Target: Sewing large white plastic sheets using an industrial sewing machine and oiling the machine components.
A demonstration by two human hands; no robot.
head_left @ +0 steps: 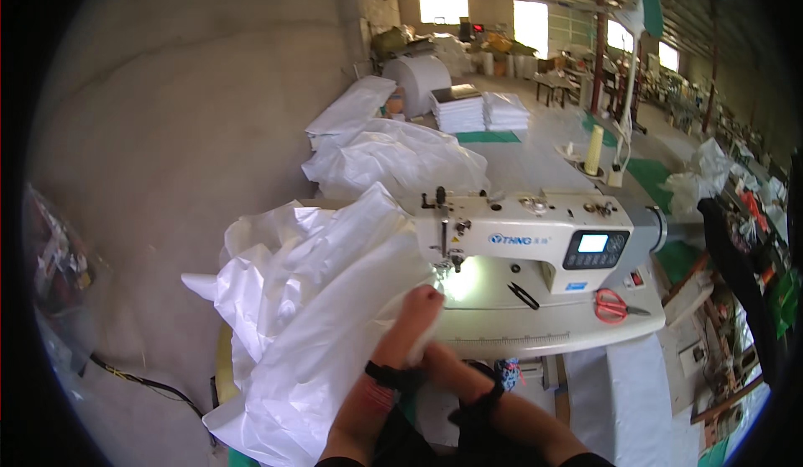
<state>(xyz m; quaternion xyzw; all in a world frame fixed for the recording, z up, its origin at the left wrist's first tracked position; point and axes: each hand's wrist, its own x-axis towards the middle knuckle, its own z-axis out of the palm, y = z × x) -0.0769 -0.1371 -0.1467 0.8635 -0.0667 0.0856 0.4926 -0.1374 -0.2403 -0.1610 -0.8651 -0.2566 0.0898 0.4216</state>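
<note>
A large crumpled white plastic-like sheet (pixel 326 274) drapes over the left end of the sewing machine table and hangs down. Its right edge reaches the lit needle area of a white sewing machine (pixel 535 228). My left hand (pixel 414 312) is closed on this edge, just in front of the needle; its fingertips are blurred. Close behind its wrist is my right hand (pixel 437 362), pointing in toward the sheet, its fingers hidden. Both wrists wear dark bands. Black thread snips (pixel 524 295) and red-handled scissors (pixel 612 306) lie on the machine bed to the right.
A yellow thread cone (pixel 594 151) stands behind the machine. More white sheeting (pixel 393 157), folded white stacks (pixel 458 111) and a big white roll (pixel 416 82) sit farther back. A plain wall (pixel 184 90) rises on the left. A black cable (pixel 146 383) runs low at left.
</note>
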